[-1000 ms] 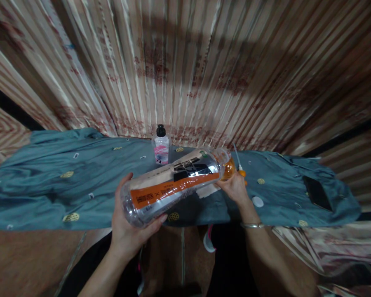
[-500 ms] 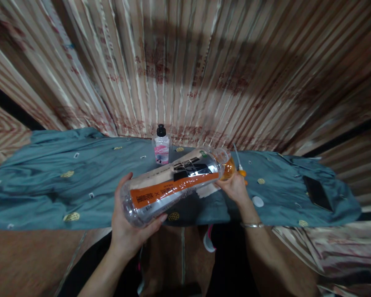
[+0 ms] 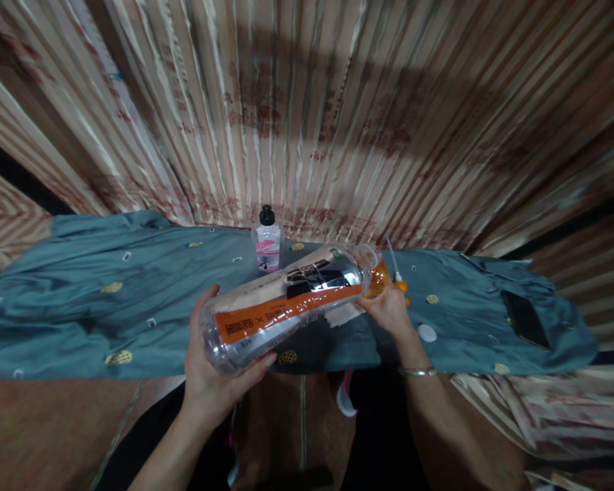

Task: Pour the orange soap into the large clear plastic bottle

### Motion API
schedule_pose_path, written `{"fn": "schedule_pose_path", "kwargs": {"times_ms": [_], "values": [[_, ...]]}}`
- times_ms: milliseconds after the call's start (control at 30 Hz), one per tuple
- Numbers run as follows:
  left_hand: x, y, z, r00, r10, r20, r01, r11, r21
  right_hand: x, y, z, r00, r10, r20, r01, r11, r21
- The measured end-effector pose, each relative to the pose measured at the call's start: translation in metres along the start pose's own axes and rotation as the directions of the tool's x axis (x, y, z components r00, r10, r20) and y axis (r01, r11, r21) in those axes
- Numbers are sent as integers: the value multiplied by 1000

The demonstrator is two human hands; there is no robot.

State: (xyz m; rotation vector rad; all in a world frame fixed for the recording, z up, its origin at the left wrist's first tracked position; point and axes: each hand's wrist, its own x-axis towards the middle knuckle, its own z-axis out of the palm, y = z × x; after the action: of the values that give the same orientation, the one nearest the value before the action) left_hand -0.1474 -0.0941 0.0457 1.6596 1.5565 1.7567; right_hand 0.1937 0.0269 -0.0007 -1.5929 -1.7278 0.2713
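My left hand (image 3: 215, 382) is closed around the base of a large clear plastic bottle (image 3: 286, 300) with a silver, black and orange label. The bottle is tilted, its neck pointing right. At its mouth, my right hand (image 3: 389, 310) grips a small amber bottle (image 3: 377, 279), partly hidden by my fingers and the large bottle's neck. Whether the two openings touch I cannot tell. Just beyond my right hand lies an orange pump top (image 3: 401, 285) with a white tube. A white round cap (image 3: 426, 333) rests beside my right wrist.
A bottle with a black cap and pink label (image 3: 268, 245) stands at the back. A white piece of paper or tissue (image 3: 344, 312) lies under the large bottle. To the right is a black phone (image 3: 524, 319) on the teal cloth (image 3: 71, 300). A striped curtain (image 3: 307, 123) hangs behind.
The large bottle has rolled very slightly in my left hand, its label print shifting a little. Both hands stay in the same places.
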Motion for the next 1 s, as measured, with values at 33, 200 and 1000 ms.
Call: {"fn": "schedule_pose_path", "kwargs": {"times_ms": [33,200,1000], "values": [[0,-1,-1,1000,-1,12,1,1000,1,0,0,0,1000,13,2,-14,1000,18],[3,-7,-13,988,26,151,-30,999,24,1,-4,-2,998,61,-6,-61,997,50],[2,-10,-13,988,-13,154,12,1000,10,2,-8,-4,996,86,3,-86,996,32]]}}
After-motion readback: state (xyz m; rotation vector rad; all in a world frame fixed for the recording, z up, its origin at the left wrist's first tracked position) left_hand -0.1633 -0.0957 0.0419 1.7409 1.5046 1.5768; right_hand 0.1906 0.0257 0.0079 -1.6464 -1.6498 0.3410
